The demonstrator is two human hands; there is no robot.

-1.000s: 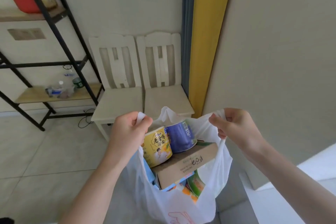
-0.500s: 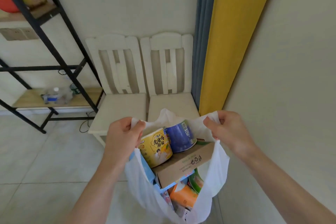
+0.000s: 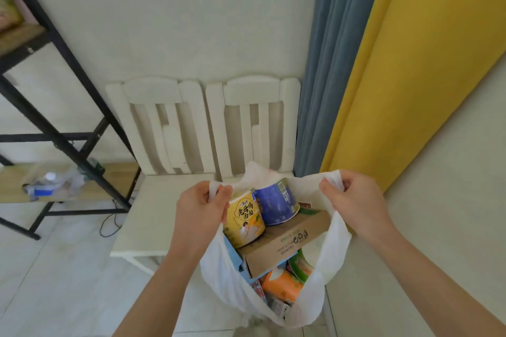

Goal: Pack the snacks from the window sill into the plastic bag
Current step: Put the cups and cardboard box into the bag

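Observation:
A white plastic bag [image 3: 332, 249] hangs open between my hands, above the floor in front of two chairs. My left hand [image 3: 198, 210] grips its left handle and my right hand [image 3: 353, 201] pinches its right handle. Inside lie a yellow noodle cup [image 3: 244, 217] and a blue noodle cup [image 3: 275, 204] on top of a brown cardboard box [image 3: 284, 245]. Below the box show an orange packet [image 3: 282, 284] and a green packet [image 3: 301, 265]. The window sill is not in view.
Two white chairs [image 3: 153, 200] stand side by side against the wall behind the bag. A black metal shelf rack [image 3: 68, 150] with bottles is at the left. Blue and yellow curtains [image 3: 383, 76] hang at the right, beside a pale wall.
The view has shifted, so the chairs and curtains sit more centrally. Both hands keep hold of the bag handles, and the bag hangs lower in the frame with more of its contents visible.

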